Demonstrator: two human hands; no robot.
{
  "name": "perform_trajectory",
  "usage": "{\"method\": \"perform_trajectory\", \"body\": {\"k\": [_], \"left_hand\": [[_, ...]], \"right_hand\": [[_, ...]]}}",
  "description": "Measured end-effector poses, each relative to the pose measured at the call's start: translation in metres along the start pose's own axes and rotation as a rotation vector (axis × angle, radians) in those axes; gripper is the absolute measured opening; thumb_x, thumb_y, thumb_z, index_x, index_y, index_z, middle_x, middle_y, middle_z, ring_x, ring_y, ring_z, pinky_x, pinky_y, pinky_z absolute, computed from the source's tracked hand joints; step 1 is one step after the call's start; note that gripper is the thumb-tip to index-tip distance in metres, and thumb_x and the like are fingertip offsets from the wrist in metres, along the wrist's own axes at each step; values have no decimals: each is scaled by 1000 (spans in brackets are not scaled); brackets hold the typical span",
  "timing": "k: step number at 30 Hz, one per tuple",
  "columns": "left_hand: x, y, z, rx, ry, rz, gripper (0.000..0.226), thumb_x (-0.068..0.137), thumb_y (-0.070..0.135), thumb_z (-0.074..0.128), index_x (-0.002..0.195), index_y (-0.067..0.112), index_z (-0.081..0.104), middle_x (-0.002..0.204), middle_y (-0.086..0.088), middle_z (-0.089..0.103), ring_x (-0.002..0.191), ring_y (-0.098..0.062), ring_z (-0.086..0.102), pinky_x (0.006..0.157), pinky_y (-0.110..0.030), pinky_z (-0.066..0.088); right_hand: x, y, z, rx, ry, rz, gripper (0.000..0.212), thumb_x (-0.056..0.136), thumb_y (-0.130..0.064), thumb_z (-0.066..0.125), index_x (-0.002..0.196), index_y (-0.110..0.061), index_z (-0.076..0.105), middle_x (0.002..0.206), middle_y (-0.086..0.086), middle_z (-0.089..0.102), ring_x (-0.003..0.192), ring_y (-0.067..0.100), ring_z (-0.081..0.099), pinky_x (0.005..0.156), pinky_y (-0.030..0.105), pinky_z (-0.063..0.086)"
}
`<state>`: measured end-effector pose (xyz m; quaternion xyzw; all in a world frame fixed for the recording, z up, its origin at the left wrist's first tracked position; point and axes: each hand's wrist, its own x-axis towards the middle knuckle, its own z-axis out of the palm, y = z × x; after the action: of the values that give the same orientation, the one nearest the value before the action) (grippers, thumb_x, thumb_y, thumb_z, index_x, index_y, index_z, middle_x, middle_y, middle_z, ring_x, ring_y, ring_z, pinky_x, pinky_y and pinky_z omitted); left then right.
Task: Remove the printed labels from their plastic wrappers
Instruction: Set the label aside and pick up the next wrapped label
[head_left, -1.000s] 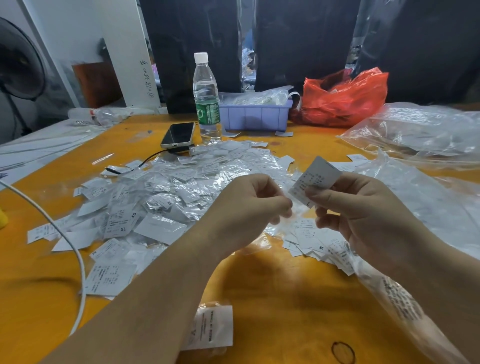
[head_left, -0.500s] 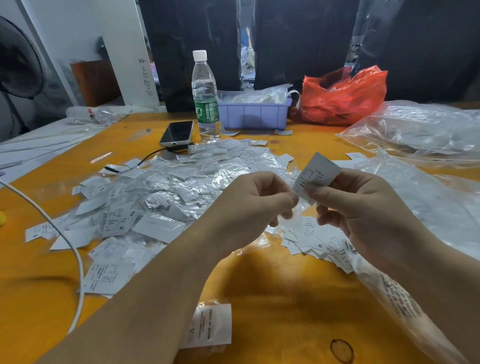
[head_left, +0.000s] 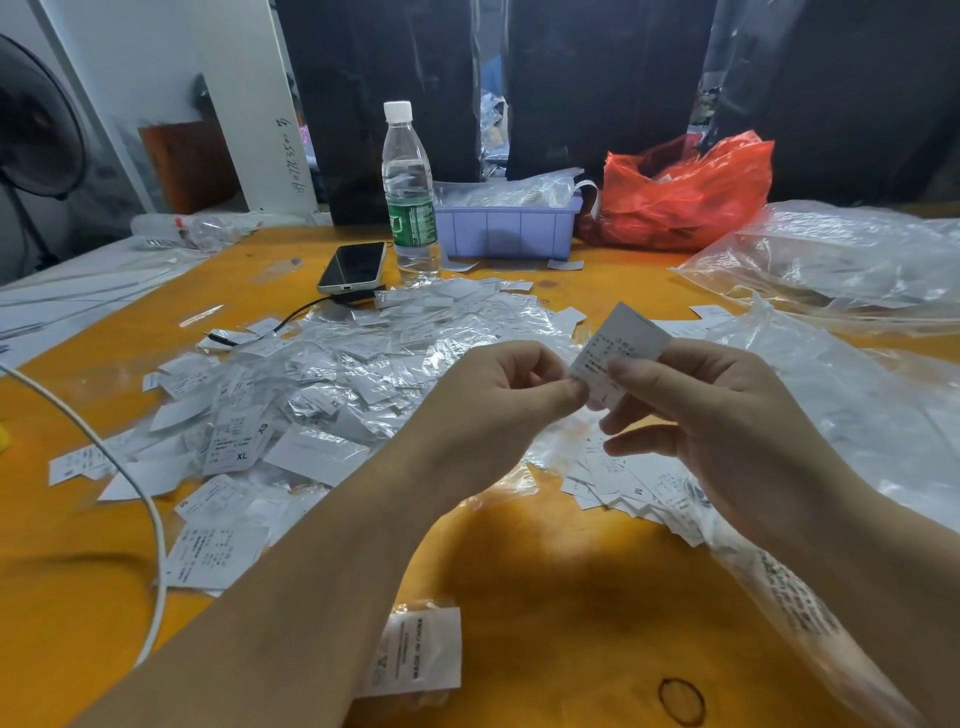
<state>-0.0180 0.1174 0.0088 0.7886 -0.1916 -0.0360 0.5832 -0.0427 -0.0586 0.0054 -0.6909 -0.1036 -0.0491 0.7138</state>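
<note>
Both of your hands meet above the orange table (head_left: 545, 597), pinched on one printed label (head_left: 618, 348). Your right hand (head_left: 727, 431) grips the label's lower part between thumb and forefinger, so the paper stands tilted above that hand with its printed face toward you. Your left hand (head_left: 493, 410) is curled, thumb and forefinger closed at the label's lower left corner; whether they hold the paper itself or a clear wrapper edge there is not clear. Just beyond and left of your left hand lies a wide heap (head_left: 332, 374) of labels and crumpled clear wrappers. Under your right hand sits a smaller stack (head_left: 623, 483) of bare labels, beside a large clear bag (head_left: 831, 415). Another wrapped label (head_left: 421, 652) lies near your left forearm. At the far edge stand a bottle (head_left: 408, 192), a phone (head_left: 353, 267), a purple tray (head_left: 506, 231) and a red bag (head_left: 685, 192). A white cable (head_left: 130, 483) curves across the left side.
</note>
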Motion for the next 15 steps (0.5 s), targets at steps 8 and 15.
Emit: {"method": "perform_trajectory", "body": {"k": [8, 15], "left_hand": [[1, -1, -1, -69, -56, -23, 16, 91, 17, 66, 75, 15, 66, 60, 9, 54, 51, 1, 46, 51, -9, 38], [2, -2, 2, -82, -75, -16, 7, 90, 16, 67, 86, 18, 72, 68, 6, 60, 56, 1, 51, 54, -11, 41]], "right_hand": [[1, 2, -1, -83, 58, -37, 10, 86, -14, 66, 86, -13, 76, 69, 1, 69, 66, 13, 61, 59, 27, 55], [-1, 3, 0, -83, 94, -59, 21, 70, -32, 69, 82, -17, 78, 69, 3, 70, 65, 14, 62, 59, 26, 52]]}}
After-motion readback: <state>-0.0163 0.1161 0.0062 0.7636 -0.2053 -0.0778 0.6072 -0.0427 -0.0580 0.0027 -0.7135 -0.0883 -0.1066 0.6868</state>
